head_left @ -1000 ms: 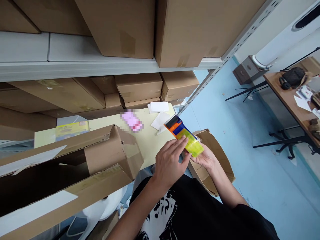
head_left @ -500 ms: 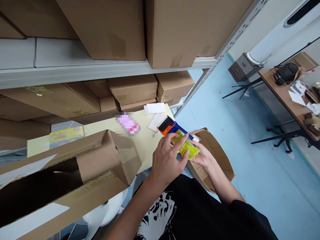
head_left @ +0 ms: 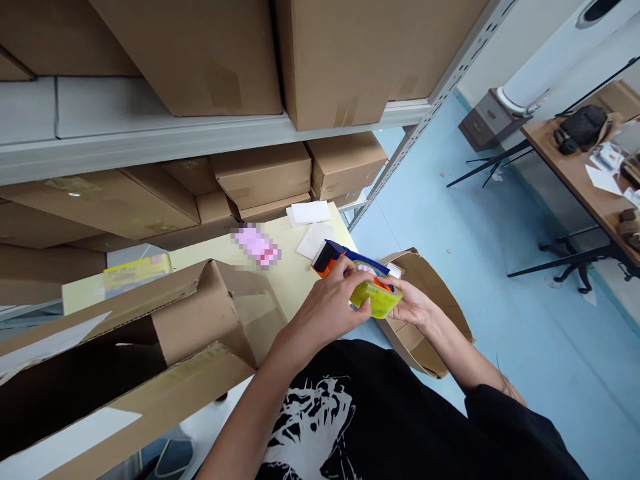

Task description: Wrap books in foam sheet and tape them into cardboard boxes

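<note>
Left hand (head_left: 325, 313) grips the orange-and-blue tape dispenser (head_left: 333, 261), fingers pressed over its top. Right hand (head_left: 413, 308) cups a yellow-green packet (head_left: 377, 300) against it, at frame centre, just beside a pale yellow tabletop (head_left: 295, 280) and a torn cardboard flap (head_left: 420, 277).

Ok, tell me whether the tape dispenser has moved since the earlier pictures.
Yes. The tape dispenser now sits closer to the white paper sheet on the pale yellow board, and it has turned between the left hand and right hand.
</note>
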The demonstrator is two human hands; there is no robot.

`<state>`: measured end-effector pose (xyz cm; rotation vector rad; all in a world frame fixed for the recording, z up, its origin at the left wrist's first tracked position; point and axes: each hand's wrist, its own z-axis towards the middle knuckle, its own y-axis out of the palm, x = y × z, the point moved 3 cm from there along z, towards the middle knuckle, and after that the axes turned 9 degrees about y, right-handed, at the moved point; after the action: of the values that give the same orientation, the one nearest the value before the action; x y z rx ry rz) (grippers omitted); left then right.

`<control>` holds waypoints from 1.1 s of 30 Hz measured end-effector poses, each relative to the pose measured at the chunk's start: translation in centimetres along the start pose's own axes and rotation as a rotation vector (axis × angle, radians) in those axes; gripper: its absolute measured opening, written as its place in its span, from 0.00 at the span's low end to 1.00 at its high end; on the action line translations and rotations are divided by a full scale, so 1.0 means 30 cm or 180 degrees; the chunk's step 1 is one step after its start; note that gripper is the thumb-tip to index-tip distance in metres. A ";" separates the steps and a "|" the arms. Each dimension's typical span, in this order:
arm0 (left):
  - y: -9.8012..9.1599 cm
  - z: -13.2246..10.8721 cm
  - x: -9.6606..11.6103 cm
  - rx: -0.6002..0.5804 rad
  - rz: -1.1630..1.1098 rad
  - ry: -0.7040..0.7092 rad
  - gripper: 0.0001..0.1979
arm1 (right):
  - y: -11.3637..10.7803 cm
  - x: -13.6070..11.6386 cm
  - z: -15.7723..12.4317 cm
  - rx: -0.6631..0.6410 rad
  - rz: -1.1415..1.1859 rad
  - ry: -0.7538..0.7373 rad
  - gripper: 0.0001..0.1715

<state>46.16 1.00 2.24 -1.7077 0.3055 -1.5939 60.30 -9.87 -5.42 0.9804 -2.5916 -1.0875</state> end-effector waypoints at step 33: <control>0.074 -0.013 -0.033 0.0178 -0.0564 0.0359 0.11 | -0.015 -0.004 -0.022 0.0221 -0.0041 0.0032 0.14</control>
<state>46.32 -0.01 -0.02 -1.6431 0.1667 -1.8145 60.89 -10.41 -5.23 1.0160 -2.6348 -0.9990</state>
